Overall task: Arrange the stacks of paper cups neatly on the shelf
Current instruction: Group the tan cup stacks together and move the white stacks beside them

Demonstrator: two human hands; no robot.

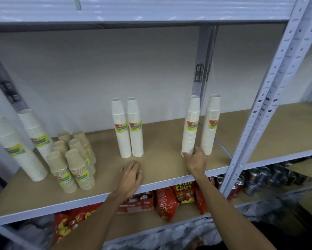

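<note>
One white cup stack (190,127) is gripped low by the right hand (195,160); left hand (131,175) lies open.

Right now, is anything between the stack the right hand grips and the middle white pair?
Nothing visible. Between the gripped stack and the middle pair lies bare shelf; the left hand is nearer the front edge.

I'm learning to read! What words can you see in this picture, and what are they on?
"Chips": on the red bag on the lower shelf; the shelf edge cuts off the word above it.
Green and orange labels on the white cup stacks: too blurred to read.
Labels on the brown cup stacks: too blurred to read.
Print on the other red bags: too blurred to read.
Cans: too blurred to read.
</note>
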